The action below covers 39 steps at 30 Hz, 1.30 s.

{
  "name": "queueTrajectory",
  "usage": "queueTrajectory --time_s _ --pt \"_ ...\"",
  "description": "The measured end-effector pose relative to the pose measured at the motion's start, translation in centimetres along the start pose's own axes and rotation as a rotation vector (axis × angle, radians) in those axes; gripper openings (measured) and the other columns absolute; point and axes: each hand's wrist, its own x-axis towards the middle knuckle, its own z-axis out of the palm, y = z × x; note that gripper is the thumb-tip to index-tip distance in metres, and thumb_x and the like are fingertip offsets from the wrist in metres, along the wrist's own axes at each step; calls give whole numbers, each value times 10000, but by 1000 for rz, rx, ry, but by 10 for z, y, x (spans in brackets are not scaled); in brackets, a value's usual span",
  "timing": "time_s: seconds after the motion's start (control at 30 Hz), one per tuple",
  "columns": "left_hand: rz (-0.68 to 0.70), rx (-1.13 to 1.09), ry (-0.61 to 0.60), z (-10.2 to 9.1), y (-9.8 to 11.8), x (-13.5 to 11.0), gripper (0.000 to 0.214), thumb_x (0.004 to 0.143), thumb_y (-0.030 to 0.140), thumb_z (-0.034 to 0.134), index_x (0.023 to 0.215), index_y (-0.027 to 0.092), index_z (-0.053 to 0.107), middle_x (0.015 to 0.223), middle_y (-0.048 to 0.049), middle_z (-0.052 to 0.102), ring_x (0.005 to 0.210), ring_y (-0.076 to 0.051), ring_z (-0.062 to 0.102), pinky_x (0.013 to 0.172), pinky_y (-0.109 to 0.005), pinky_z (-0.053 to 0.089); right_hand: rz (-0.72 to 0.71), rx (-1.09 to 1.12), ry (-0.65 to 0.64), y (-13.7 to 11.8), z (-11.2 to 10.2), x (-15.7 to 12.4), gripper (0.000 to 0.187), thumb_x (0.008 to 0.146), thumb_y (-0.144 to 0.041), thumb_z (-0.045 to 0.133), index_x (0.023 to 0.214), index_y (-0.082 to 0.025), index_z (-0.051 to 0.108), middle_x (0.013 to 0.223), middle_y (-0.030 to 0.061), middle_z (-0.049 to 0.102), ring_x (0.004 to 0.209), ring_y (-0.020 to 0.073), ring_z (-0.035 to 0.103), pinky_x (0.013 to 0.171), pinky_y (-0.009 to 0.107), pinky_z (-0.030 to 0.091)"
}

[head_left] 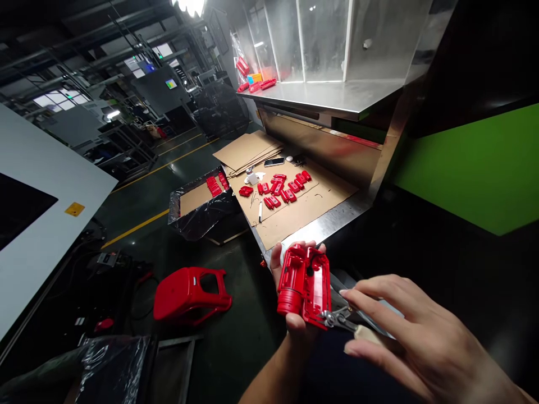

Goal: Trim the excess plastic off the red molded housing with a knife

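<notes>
In my left hand (298, 321) lies a red molded plastic part (309, 280), opened out into two hollow halves, with a ribbed round end toward me. My fingers wrap round it from behind and below, the thumb at its near edge. My right hand (404, 325) grips a pair of nippers (337, 320) with a pale handle. The metal jaws touch or nearly touch the near lower corner of the right half; I cannot tell which. On the cardboard-covered table (290, 221) beyond my hands are several similar red parts (275, 188).
A utility knife (260, 212), a phone (274, 162) and stacked cardboard sheets (246, 150) lie on the table. Left of it stands a plastic-lined box (196, 203) holding red parts. A red stool (181, 294) is on the floor. A metal shelf (320, 100) overhangs the table's back.
</notes>
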Motion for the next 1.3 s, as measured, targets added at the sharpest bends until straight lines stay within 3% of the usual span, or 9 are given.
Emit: queueTrajectory --time_s 0.27,0.5,0.87,0.97,1.07,1.17,1.3 --pt "-62 48 23 0 2 -4 926 584 743 767 1363 323 498 1266 -92 598 1197 -341 561 1086 -561 438 -52 -6 -69 4 -11 4 432 904 -348 662 1257 -139 524 1105 87 554 1012 203 499 848 344 476" --pt "-81 75 117 4 2 -5 913 487 768 793 1277 362 587 1194 -76 644 1123 -361 600 1038 -593 454 -62 21 -94 5 -14 4 435 893 -370 672 1240 -152 526 1069 84 562 930 188 511 777 326 498" --pt "-111 7 115 22 6 -11 787 652 767 698 1280 310 572 1191 -85 626 1103 -314 594 1005 -536 498 -100 52 -62 8 -8 0 429 871 -377 698 1193 -138 548 913 51 547 772 156 469 661 320 433" --pt "-242 -55 58 18 9 -14 791 676 760 683 1308 305 541 1203 -96 620 1137 -328 575 1027 -562 473 -104 35 -63 11 -11 1 409 884 -401 679 1181 -145 563 939 58 556 802 164 484 693 327 441" --pt "-484 -174 25 15 13 -15 757 759 762 593 1352 300 505 1221 -96 620 1147 -322 584 1048 -554 447 -124 -28 -55 14 -19 4 448 890 -399 676 1228 -127 564 1077 92 567 977 200 520 833 344 456" --pt "-646 -265 64 16 18 -15 745 845 749 470 1388 240 487 1174 -124 656 1106 -304 619 1058 -524 436 -173 -151 -20 19 -30 11 500 873 -402 698 1259 -109 573 1153 103 582 1064 226 526 944 379 424" --pt "-811 -315 79 21 23 -15 783 862 758 417 1402 195 489 1161 -144 675 1104 -290 630 1092 -490 405 -280 -279 -1 23 -38 24 526 867 -424 702 1253 -84 589 1111 102 627 1036 240 541 951 429 420"
